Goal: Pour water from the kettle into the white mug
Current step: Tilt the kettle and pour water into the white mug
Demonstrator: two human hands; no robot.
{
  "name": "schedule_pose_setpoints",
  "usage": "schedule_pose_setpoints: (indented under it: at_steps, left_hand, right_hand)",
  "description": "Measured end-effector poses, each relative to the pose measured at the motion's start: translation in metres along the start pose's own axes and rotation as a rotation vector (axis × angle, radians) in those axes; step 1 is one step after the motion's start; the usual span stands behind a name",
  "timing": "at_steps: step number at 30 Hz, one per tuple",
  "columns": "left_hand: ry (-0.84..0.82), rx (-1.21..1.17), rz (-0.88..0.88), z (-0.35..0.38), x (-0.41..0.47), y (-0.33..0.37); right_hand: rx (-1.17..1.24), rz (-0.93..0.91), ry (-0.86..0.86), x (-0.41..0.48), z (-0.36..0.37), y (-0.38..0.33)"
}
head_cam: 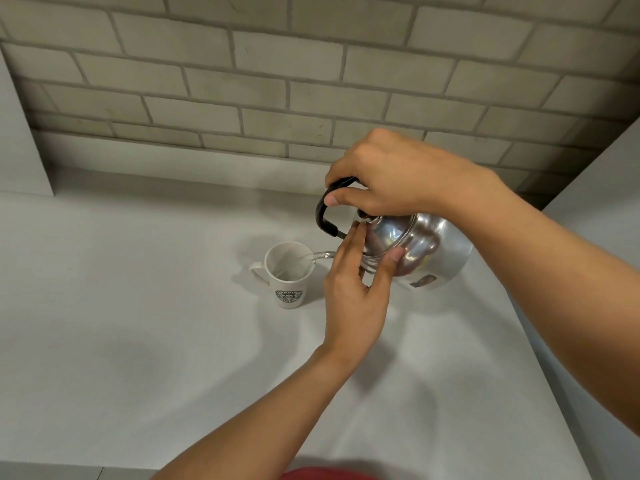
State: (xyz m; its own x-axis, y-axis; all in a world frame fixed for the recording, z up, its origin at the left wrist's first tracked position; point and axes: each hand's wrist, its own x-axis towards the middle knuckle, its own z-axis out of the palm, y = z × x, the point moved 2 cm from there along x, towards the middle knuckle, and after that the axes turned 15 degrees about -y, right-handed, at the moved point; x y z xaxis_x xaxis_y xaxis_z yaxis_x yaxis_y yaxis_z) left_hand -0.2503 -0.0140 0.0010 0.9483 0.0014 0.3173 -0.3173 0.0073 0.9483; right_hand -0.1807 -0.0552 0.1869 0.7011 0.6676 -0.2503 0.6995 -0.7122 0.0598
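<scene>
A shiny steel kettle (429, 247) with a black handle hangs tilted to the left above the counter. My right hand (398, 178) grips its handle from above. My left hand (356, 282) rests against the kettle's lid and front, fingers spread on the metal. A thin stream of water runs from the spout (323, 255) into the white mug (289, 275). The mug stands upright on the counter left of the kettle, its handle pointing left and a green logo facing me. Part of the spout is hidden behind my left fingers.
The white counter (138, 323) stretches wide to the left and front. A grey brick wall (277, 81) runs along the back. A white panel (20, 150) stands at the far left, and another white surface (606, 188) borders the right.
</scene>
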Motion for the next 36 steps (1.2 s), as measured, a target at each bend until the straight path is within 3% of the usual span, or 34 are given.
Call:
schedule_pose_setpoints:
  at_steps: [36]
  left_hand:
    - [0.028, -0.088, 0.001, -0.002, 0.002, 0.016]
  right_hand:
    - [-0.077, 0.047, -0.077, 0.010, -0.013, -0.012]
